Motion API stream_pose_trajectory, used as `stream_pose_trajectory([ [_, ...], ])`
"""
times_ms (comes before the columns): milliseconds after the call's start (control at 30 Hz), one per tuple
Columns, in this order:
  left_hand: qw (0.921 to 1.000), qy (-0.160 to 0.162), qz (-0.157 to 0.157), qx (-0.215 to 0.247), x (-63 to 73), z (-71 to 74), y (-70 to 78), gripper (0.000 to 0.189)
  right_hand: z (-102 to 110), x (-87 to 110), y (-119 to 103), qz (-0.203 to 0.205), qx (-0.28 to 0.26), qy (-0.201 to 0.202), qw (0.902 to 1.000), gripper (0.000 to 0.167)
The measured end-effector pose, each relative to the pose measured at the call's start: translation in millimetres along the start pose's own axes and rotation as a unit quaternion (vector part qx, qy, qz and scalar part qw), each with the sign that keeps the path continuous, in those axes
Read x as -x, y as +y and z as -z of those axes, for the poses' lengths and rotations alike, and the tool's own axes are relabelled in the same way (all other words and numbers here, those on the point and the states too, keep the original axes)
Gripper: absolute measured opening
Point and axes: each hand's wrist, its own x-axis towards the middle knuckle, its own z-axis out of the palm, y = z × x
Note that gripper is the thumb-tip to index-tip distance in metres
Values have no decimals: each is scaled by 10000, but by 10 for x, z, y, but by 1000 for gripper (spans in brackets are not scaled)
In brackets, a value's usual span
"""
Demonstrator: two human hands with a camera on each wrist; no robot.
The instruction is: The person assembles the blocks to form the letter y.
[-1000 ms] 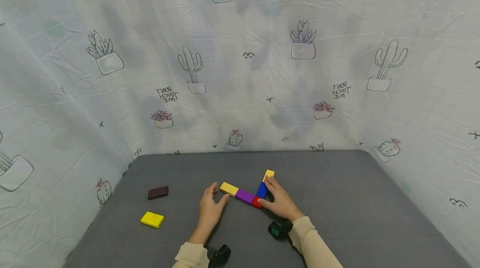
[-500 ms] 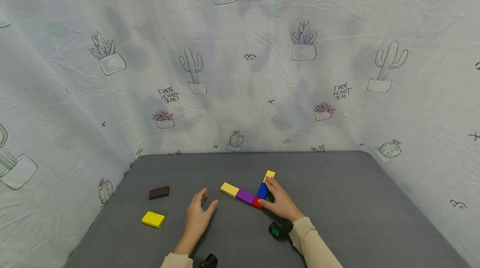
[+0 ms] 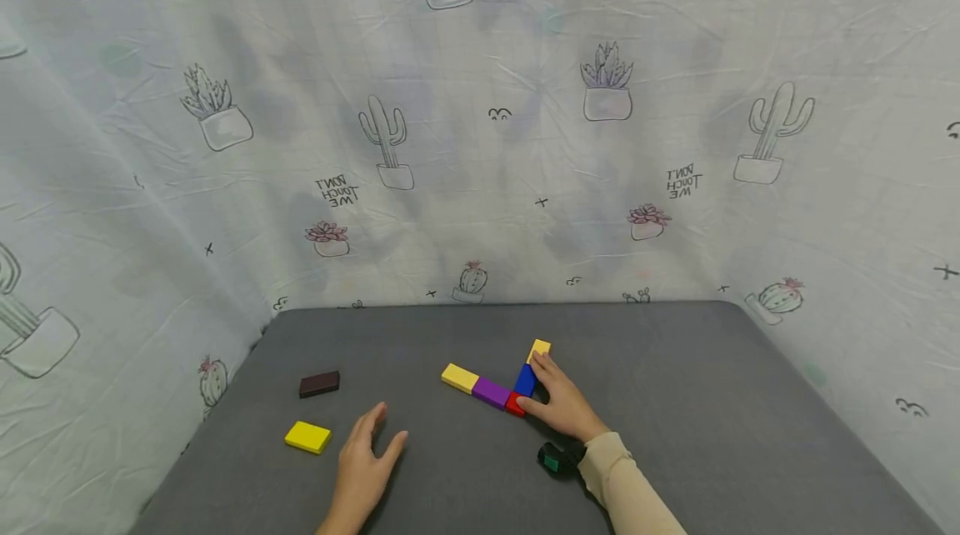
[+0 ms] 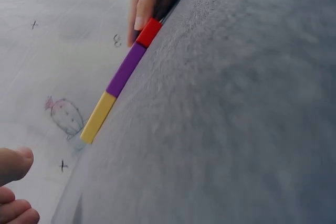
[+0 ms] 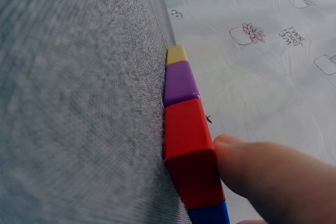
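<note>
Here, in the head view, the right hand (image 3: 562, 406) lies over a V of blocks on the gray tabletop (image 3: 675, 377), its grip relaxed and spread, with the thumb at the red block (image 3: 515, 404) and the fingers at the blue block (image 3: 525, 382) and far yellow block (image 3: 539, 346). From the red corner, the other arm of the V runs through the purple block (image 3: 491, 393) to the pale yellow block (image 3: 460, 378), end to end. The left hand (image 3: 361, 472) is well apart from the V, thumb and fingers spread, holding nothing. It is nearest the bright yellow block (image 3: 307, 437); the brown block (image 3: 319, 384) lies beyond that. A cactus-printed cloth (image 3: 480, 160) hangs behind.

In the left wrist view, the pale yellow, purple and red blocks make a straight line, with the right hand at the red end. Part of the left hand shows at the lower left, apart from the blocks.

In the right wrist view, the right thumb (image 5: 236, 158) touches the red block's edge. The blue block meets red at the bottom; purple and pale yellow stretch away beyond.
</note>
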Motion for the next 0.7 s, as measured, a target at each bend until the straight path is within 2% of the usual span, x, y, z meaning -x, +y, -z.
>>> stream_pose_trajectory([
  [100,9997,14,180,-172,61,105,-37,59,-8,-1,-6,13,-5,-4,10000,78],
  [200,9987,183,259,-411,99,226,-96,61,-14,1,-7,18,-3,-19,10000,78],
  [433,9927,918,196,-763,104,522,-286,61,-15,3,8,32,-42,31,10000,79],
  [533,9883,1194,316,-890,88,607,-381,61,-15,5,13,44,-42,36,10000,78],
  [600,9866,1211,494,-979,72,641,-439,63,-15,8,9,37,-35,25,10000,79],
  [700,9858,1052,817,-1022,52,675,-508,65,-21,6,4,47,-16,41,10000,79],
])
